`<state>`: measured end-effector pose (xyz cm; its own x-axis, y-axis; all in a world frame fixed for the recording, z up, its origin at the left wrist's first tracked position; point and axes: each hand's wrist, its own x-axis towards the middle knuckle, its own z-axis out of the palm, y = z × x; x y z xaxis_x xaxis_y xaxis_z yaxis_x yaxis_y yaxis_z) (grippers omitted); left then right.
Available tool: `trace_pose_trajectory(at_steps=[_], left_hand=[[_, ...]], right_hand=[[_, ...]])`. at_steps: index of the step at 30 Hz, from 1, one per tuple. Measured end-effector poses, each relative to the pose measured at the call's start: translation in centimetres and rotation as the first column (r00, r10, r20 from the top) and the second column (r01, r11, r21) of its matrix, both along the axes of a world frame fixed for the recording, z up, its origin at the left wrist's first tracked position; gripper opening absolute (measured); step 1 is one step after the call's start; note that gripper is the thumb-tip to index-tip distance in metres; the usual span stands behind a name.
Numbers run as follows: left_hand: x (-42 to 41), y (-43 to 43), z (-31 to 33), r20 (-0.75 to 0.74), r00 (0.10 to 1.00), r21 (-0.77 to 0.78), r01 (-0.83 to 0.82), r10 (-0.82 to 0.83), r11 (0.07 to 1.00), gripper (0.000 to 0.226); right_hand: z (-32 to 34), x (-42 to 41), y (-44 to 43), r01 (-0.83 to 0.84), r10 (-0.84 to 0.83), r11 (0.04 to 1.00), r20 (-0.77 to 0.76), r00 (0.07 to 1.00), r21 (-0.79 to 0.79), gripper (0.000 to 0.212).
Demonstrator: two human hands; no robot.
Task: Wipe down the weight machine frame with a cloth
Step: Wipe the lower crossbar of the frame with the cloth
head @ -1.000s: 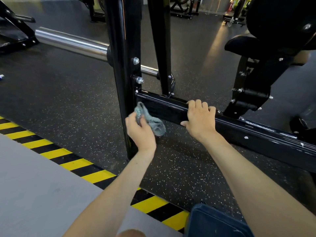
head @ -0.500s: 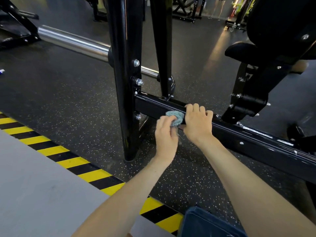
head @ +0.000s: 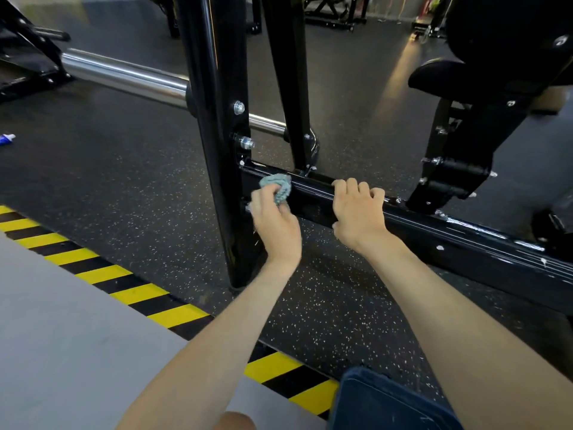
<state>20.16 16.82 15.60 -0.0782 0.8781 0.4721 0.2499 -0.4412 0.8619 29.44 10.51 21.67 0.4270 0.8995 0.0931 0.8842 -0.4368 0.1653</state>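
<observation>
Cloth on low frame beam, both hands engaged.
Left hand (head: 274, 225) clenches the bunched grey-blue cloth (head: 277, 185) against the frame beam (head: 465, 240) top edge, just right of the upright post (head: 214, 150). Right hand (head: 356, 212) grasps the beam further right, fingers curled over its top.

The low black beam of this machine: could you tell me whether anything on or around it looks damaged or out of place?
White flecks and scratch lines mark the beam right of the right hand, like chipped paint or residue. A small blue-and-white item lies loose on the floor far left.
</observation>
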Motion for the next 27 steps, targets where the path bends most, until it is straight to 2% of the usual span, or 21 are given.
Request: trace_pose_trajectory(at_steps=[4,6,7,9,11,13,16,18,21,27], left_hand=[[1.7,-4.4,-0.9,-0.062,0.967,0.036,0.248,-0.245,0.968,0.031],[1.0,-5.7,-0.7,-0.099,0.91,0.02,0.406,-0.402,0.914,0.031],[0.3,-5.6,-0.7,-0.096,0.898,0.002,0.431,-0.429,0.902,0.03],[-1.3,-5.1,0.4,0.031,0.942,-0.059,0.337,-0.335,0.94,0.023],[-2.3,-3.7,1.3,0.155,0.979,-0.168,0.16,-0.134,0.973,0.015],[-1.9,-2.3,1.8,0.138,0.989,-0.23,0.093,-0.062,0.969,0.017],[0.0,-2.2,1.9,0.009,0.995,-0.245,0.098,-0.099,0.964,0.021],[1.0,-3.4,1.5,-0.036,0.993,-0.216,0.102,-0.112,0.971,0.022],[2.2,-5.6,0.4,-0.051,0.981,-0.15,0.177,-0.186,0.973,0.022],[4.2,-8.2,-0.1,-0.043,0.976,-0.11,0.208,-0.214,0.972,0.025]], right_hand=[[0.3,0.1,0.0,-0.022,0.022,1.0,-0.008,1.0,-0.011,0.07],[0.9,0.2,-1.1,-0.082,0.082,0.997,-0.054,0.995,-0.009,0.081],[0.9,0.5,-1.7,-0.113,0.113,0.994,-0.091,0.989,-0.001,0.089],[1.4,1.2,-4.2,-0.112,0.117,0.992,-0.121,0.986,0.049,0.099],[1.5,2.5,-7.2,-0.038,0.055,0.992,-0.148,0.987,0.119,0.101],[1.2,4.1,-10.1,0.066,-0.035,0.985,-0.19,0.981,0.161,0.099],[0.5,6.2,-13.4,0.196,-0.166,0.971,-0.197,0.966,0.14,0.1],[-0.2,6.9,-14.3,0.226,-0.207,0.969,-0.172,0.963,0.098,0.109],[-0.6,7.3,-13.8,0.208,-0.188,0.973,-0.186,0.964,0.096,0.119],[-0.6,7.8,-13.9,0.162,-0.146,0.983,-0.175,0.974,0.082,0.12]])
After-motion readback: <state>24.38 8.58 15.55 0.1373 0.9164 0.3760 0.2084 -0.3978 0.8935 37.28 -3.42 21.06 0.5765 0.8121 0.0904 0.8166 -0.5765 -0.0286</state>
